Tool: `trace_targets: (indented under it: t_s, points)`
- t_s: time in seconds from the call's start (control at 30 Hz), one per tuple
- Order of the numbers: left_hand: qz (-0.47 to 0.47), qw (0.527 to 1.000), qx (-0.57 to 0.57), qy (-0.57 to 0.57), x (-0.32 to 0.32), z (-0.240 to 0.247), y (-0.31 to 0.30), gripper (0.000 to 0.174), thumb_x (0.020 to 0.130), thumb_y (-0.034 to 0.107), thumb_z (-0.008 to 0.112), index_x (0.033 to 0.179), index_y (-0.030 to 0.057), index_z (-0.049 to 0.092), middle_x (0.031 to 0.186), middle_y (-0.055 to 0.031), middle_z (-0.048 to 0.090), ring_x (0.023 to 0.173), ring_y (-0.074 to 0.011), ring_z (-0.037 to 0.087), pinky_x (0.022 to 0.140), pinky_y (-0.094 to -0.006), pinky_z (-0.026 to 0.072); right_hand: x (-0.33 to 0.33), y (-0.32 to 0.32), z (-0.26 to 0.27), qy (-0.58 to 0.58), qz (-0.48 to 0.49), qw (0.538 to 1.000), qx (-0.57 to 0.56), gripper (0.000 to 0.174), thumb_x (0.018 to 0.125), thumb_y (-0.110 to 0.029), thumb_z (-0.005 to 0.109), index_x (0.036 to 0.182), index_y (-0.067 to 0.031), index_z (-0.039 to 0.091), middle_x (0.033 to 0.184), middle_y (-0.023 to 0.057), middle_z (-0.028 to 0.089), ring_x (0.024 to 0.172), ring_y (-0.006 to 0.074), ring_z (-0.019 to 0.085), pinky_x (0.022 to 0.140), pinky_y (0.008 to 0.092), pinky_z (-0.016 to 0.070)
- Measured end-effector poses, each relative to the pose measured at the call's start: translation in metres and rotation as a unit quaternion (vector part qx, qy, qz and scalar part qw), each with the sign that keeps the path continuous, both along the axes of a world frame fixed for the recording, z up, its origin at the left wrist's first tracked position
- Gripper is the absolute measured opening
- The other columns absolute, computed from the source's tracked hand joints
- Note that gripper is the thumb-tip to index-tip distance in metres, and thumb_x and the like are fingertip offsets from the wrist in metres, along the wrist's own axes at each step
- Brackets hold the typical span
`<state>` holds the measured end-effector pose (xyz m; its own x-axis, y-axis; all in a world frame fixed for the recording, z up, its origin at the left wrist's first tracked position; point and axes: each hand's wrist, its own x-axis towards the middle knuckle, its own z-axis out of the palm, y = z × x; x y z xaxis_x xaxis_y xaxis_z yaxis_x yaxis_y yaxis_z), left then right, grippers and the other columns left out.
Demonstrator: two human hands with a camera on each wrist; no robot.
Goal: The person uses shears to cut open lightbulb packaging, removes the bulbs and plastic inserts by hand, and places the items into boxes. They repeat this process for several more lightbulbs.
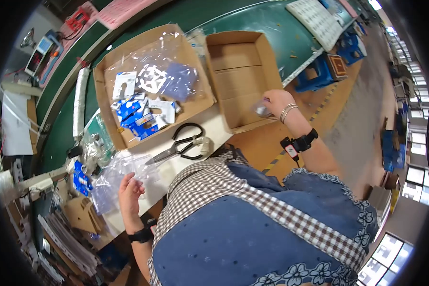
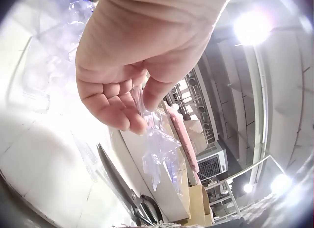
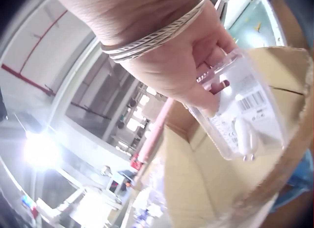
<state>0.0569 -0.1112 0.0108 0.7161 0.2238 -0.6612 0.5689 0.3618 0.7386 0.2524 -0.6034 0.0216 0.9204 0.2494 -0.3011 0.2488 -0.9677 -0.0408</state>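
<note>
My right hand (image 1: 280, 104) pinches a clear plastic package (image 3: 245, 115) by its edge, over the near right part of an open cardboard box (image 1: 240, 97). Inside the package are a white object (image 3: 245, 135) and a card with a barcode. In the left wrist view my left hand (image 2: 142, 56) has its fingers curled, with thin clear plastic (image 2: 159, 147) pinched between thumb and fingers. Below that hand in the head view lie clear plastic pieces (image 1: 112, 183). Black-handled scissors (image 1: 178, 145) rest on the white surface.
A second cardboard box (image 1: 200, 107) on the left holds blue-and-white cards (image 1: 138, 119) and clear plastic packages (image 1: 178, 81). A green table (image 1: 271, 33) extends behind. Blue stools (image 1: 314, 76) stand at the right, and stacked flat material (image 1: 69, 238) is at the lower left.
</note>
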Motion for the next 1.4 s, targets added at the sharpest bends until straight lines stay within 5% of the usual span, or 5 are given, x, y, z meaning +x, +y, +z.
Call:
trace_targets:
  t_s: [0.13, 0.2, 0.47, 0.83, 1.4]
  points:
    - [0.015, 0.999, 0.035, 0.004, 0.004, 0.009, 0.003, 0.022, 0.088, 0.012, 0.05, 0.108, 0.0034, 0.05, 0.071, -0.0038, 0.054, 0.06, -0.0112, 0.052, 0.056, -0.0227, 0.0454, 0.009, 0.003, 0.041, 0.051, -0.18, 0.949, 0.255, 0.025, 0.079, -0.025, 0.062, 0.092, -0.0035, 0.064, 0.08, 0.0103, 0.065, 0.071, 0.0189, 0.061, 0.068, 0.0279, 0.047]
    - [0.01, 0.998, 0.053, 0.013, 0.002, 0.01, 0.008, 0.023, 0.088, 0.012, 0.049, 0.11, 0.0038, 0.051, 0.071, -0.0039, 0.055, 0.059, -0.0113, 0.052, 0.055, -0.0232, 0.0451, 0.015, 0.009, 0.038, 0.164, -0.26, 0.744, 0.593, 0.024, 0.084, -0.02, 0.059, 0.096, 0.0002, 0.061, 0.079, 0.0044, 0.064, 0.068, 0.0108, 0.058, 0.063, 0.0224, 0.0454]
    - [-0.015, 0.995, 0.095, 0.017, -0.001, 0.003, 0.01, 0.025, 0.088, 0.012, 0.048, 0.111, 0.0011, 0.051, 0.072, -0.0054, 0.057, 0.057, -0.0119, 0.053, 0.053, -0.0242, 0.0452, 0.003, 0.117, 0.07, 0.293, -0.221, 0.592, 0.718, 0.017, 0.088, -0.015, 0.053, 0.098, -0.0023, 0.059, 0.084, -0.0006, 0.06, 0.07, 0.0042, 0.054, 0.061, 0.0191, 0.0456]
    - [0.061, 0.994, 0.092, -0.024, -0.032, 0.015, 0.01, 0.025, 0.088, 0.013, 0.049, 0.11, 0.0006, 0.052, 0.073, -0.0057, 0.057, 0.059, -0.0123, 0.056, 0.055, -0.0246, 0.0469, -0.005, 0.193, 0.074, 0.34, -0.104, 0.704, 0.615, 0.021, 0.084, -0.014, 0.057, 0.102, -0.0032, 0.058, 0.08, -0.0029, 0.058, 0.069, 0.0039, 0.052, 0.062, 0.0191, 0.044]
    - [0.301, 0.947, 0.041, -0.105, -0.071, 0.025, 0.042, 0.059, 0.089, 0.02, 0.051, 0.135, 0.0015, 0.02, 0.105, -0.0198, 0.054, 0.07, -0.0208, 0.06, 0.061, -0.0276, 0.0498, -0.023, 0.245, 0.083, 0.283, 0.155, 0.71, 0.627, 0.026, 0.073, 0.009, 0.051, 0.092, -0.0026, 0.066, 0.092, 0.0063, 0.062, 0.091, 0.0142, 0.057, 0.079, 0.0245, 0.045]
